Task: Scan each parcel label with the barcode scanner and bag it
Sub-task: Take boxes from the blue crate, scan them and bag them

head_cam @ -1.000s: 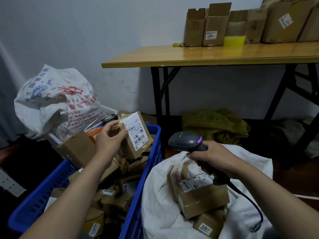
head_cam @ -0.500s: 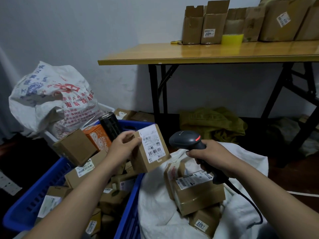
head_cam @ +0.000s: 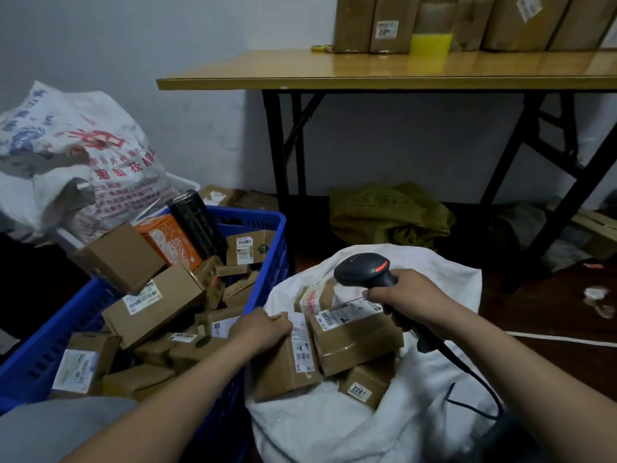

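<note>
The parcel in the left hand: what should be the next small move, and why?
Probably release it: the left hand grips the parcel already inside the white sack, against the other parcels there; the right hand holds the scanner clear of it.

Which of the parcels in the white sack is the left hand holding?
The leftmost parcel, at the edge of the sack nearest the blue crate, white label on its right face; the left hand grips its top.
</note>
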